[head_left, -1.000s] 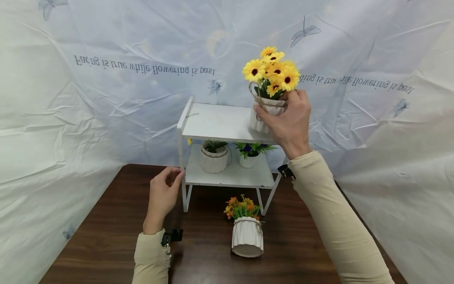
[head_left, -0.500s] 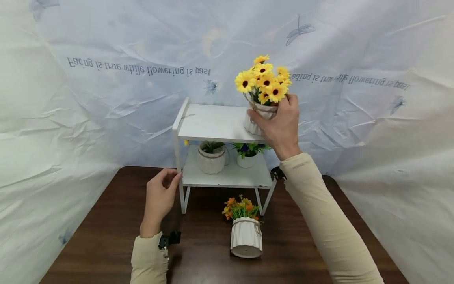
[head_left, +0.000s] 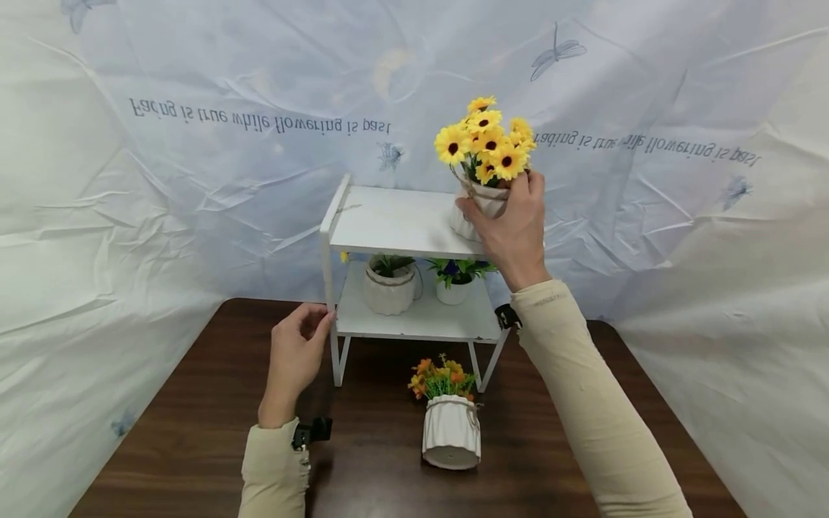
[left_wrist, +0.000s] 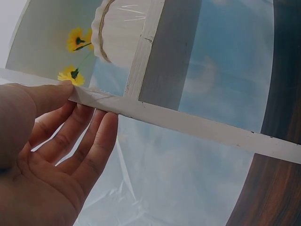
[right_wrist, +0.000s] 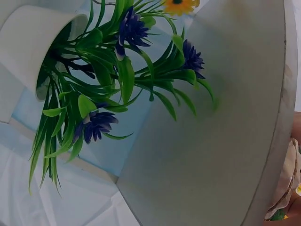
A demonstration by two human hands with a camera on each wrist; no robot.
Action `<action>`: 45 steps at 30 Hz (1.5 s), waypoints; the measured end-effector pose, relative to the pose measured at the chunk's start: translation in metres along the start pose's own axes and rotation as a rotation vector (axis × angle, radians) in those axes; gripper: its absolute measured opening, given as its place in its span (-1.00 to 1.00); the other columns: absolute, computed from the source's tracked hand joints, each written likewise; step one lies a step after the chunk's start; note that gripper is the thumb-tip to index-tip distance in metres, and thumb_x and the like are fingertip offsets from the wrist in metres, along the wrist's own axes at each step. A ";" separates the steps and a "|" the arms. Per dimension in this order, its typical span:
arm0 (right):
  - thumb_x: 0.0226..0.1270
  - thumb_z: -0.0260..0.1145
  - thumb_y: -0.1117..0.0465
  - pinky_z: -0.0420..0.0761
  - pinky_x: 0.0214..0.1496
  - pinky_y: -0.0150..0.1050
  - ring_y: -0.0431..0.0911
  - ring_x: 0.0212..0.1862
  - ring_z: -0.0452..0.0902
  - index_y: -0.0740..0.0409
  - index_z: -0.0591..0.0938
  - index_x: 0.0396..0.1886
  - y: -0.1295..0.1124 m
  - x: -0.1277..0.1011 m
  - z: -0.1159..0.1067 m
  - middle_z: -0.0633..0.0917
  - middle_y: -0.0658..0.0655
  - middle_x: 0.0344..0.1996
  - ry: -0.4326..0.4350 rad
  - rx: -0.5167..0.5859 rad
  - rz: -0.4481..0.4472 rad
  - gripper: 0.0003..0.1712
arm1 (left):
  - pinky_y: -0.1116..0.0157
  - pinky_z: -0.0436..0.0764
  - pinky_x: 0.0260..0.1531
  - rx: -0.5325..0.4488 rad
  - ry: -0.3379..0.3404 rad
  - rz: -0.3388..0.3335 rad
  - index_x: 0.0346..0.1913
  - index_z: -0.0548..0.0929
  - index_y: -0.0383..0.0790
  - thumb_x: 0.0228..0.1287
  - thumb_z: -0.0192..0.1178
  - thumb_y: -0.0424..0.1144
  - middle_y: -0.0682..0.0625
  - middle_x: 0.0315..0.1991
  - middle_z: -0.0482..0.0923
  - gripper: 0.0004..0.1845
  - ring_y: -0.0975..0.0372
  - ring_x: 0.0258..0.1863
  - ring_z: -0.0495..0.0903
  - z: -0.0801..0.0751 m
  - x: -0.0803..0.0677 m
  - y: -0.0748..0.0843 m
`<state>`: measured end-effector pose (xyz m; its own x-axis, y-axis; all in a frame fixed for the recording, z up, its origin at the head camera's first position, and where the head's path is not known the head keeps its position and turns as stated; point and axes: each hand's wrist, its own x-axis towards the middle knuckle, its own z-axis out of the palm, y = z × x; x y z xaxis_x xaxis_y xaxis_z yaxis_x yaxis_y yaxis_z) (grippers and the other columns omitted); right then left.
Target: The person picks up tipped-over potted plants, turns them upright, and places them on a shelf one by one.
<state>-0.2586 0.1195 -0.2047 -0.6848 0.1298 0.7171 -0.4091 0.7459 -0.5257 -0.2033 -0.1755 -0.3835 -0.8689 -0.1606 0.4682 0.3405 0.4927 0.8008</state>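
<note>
My right hand grips a ribbed white flowerpot of yellow flowers by its rim, thumb on the near side. The pot stands upright at the right end of the white two-tier rack's top board. At the rack's left side, my left hand pinches the front post, thumb on one face and fingertips on the other. In the right wrist view, the top board hides most of the held pot.
The lower board bears a white pot with twine and a small pot of purple flowers. A pot of orange flowers lies tipped over on the brown table. Printed cloth hangs behind.
My right hand has shifted the yellow-flower pot slightly left and down on the top board. My left hand keeps its hold on the post.
</note>
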 end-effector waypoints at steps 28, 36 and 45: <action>0.29 0.43 -0.05 0.47 0.34 0.15 0.22 0.26 0.37 0.28 0.41 0.30 -0.012 -0.032 -0.013 0.32 0.38 0.27 0.012 -0.069 -0.044 -0.25 | 0.37 0.43 -0.50 0.000 0.008 0.005 -0.10 0.73 -0.18 0.44 0.28 -0.22 -0.14 -0.36 0.68 -0.87 0.17 -0.49 0.46 0.000 0.001 0.000; 0.31 0.41 0.01 0.46 0.25 0.09 0.22 0.16 0.34 0.30 0.47 0.23 -0.011 -0.046 -0.018 0.37 0.38 0.16 0.056 -0.023 -0.116 -0.35 | 0.38 0.43 -0.48 0.002 0.004 0.002 -0.09 0.73 -0.19 0.44 0.28 -0.22 -0.10 -0.36 0.68 -0.87 0.18 -0.47 0.47 0.001 0.002 -0.001; 0.30 0.44 0.00 0.46 0.06 0.02 0.22 0.07 0.37 0.33 0.49 0.21 -0.009 -0.064 -0.027 0.41 0.40 0.13 0.035 -0.032 -0.123 -0.35 | 0.37 0.43 -0.50 -0.004 0.006 0.002 -0.09 0.73 -0.18 0.44 0.29 -0.22 -0.12 -0.37 0.68 -0.87 0.18 -0.50 0.46 0.001 0.002 -0.002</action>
<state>-0.1948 0.1224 -0.2330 -0.6091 0.0588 0.7909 -0.4683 0.7781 -0.4185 -0.2058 -0.1755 -0.3845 -0.8660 -0.1645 0.4722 0.3439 0.4896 0.8012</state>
